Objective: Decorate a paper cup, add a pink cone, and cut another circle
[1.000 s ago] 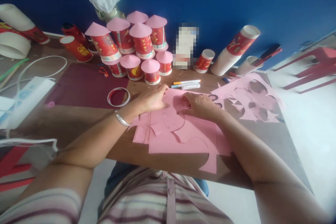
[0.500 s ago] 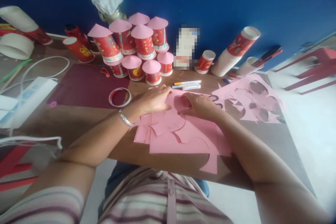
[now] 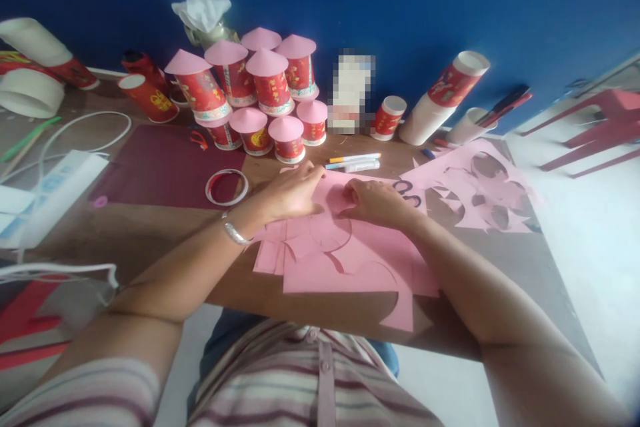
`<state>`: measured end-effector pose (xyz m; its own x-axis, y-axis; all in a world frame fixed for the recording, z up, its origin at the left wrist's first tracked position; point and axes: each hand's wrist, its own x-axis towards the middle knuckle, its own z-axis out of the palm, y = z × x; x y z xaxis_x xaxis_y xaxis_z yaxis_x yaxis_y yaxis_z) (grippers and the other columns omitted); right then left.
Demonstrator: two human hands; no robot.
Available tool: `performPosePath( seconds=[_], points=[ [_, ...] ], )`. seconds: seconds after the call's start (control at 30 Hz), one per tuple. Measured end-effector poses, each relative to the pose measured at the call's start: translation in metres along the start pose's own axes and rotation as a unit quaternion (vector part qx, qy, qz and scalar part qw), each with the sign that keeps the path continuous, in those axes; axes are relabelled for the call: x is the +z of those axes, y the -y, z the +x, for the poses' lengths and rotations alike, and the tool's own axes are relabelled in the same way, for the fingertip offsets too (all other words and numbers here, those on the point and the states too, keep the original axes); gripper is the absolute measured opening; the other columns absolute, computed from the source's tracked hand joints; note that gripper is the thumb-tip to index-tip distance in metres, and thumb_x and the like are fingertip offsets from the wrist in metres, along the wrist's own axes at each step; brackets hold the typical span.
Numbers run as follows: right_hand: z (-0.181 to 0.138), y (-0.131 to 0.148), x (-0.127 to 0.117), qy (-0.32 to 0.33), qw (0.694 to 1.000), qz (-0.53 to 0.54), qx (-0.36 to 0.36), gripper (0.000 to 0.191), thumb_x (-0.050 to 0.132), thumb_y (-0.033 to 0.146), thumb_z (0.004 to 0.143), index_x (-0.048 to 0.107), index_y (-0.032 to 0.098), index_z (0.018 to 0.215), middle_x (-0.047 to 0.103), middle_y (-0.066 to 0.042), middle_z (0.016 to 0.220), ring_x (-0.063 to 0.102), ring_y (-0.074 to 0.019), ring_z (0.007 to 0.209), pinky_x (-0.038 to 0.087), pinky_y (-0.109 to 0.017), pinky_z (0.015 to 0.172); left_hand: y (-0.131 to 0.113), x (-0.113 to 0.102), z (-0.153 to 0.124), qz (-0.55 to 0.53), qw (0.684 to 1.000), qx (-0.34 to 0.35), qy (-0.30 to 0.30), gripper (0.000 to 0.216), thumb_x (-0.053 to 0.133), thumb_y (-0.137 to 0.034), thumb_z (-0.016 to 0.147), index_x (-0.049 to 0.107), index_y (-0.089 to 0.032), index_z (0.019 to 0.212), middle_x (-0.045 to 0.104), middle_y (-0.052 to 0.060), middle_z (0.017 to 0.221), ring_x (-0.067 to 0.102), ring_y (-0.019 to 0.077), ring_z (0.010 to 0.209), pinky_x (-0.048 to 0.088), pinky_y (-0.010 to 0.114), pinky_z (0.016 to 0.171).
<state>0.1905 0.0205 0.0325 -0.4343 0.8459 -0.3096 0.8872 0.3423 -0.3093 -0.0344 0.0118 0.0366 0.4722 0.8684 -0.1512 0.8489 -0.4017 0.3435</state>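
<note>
A pile of pink paper sheets with round cut-outs lies on the wooden table in front of me. My left hand and my right hand rest on its far end, both pinching a small round pink paper piece between them. Fingers of both hands are curled onto this piece. A silver bracelet circles my left wrist. Black scissors lie just right of my right hand.
Several red paper cups with pink cone tops stand stacked behind my hands. A tape ring lies on a maroon mat. Markers, pink offcut sheets, cup stacks and a white power strip surround them.
Both hands have edged slightly away from me on the pink paper, still working the small round piece. Nothing else has moved.
</note>
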Motion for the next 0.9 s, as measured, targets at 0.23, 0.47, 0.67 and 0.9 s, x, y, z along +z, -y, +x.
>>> performPosePath(
  seconds=[0.23,0.47,0.67,0.9],
  points=[
    [-0.001,0.002,-0.001,-0.001,0.999,0.044,-0.001,0.030,0.082,0.041,0.080,0.064,0.023,0.097,0.073,-0.005,0.095,0.065,-0.0242,0.086,0.040,-0.032,0.071,0.003,0.000,0.001,-0.019,1.000,0.002,0.006,0.049,0.080,-0.039,0.076,0.060,-0.019,0.116,0.069,0.013,0.119,0.068,0.0328,0.108,0.052,0.041,0.089],
    [0.001,-0.005,0.005,-0.033,0.994,0.106,-0.008,0.026,0.079,0.033,0.076,0.065,0.024,0.095,0.069,-0.001,0.083,0.061,-0.0197,0.078,0.037,-0.030,0.067,0.021,0.008,0.011,-0.236,0.972,-0.019,-0.007,0.025,0.073,-0.032,0.079,0.063,-0.021,0.098,0.071,0.003,0.093,0.065,0.0205,0.083,0.050,0.034,0.075],
    [0.008,-0.015,0.015,-0.069,0.952,0.297,-0.025,0.022,0.075,0.036,0.079,0.060,0.021,0.073,0.059,0.002,0.069,0.053,-0.0143,0.065,0.039,-0.030,0.062,0.026,0.004,0.011,-0.380,0.925,-0.008,-0.009,0.031,0.075,-0.046,0.082,0.066,-0.018,0.090,0.069,0.002,0.088,0.061,0.0170,0.080,0.047,0.032,0.077],
    [0.008,-0.010,0.020,-0.187,0.880,0.431,-0.074,0.028,0.078,0.045,0.078,0.065,0.021,0.075,0.064,-0.001,0.078,0.056,-0.0157,0.072,0.048,-0.033,0.069,0.028,0.006,0.009,-0.451,0.888,-0.029,-0.087,0.039,0.072,-0.057,0.087,0.068,-0.018,0.086,0.059,-0.001,0.075,0.053,0.0134,0.071,0.040,0.029,0.068]
  ],
)
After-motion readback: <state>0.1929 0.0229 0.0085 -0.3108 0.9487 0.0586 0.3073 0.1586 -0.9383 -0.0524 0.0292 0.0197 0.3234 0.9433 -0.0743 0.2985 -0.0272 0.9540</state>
